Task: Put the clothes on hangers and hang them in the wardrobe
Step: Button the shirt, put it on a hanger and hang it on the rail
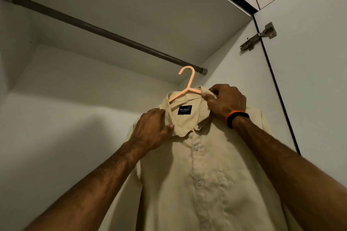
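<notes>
Both hands' fingers [208,97] pinch shirt [206,174] collar, hanger [185,88] hook just under rail [105,33].

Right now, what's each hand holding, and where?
Both grip the beige shirt at its collar: left hand on one side, right hand on the other.

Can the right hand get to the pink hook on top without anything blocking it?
Probably yes. The right hand pinches the shirt collar just beside the hanger, and only open air shows between it and the hook. It would have to let go of the collar first.
</notes>
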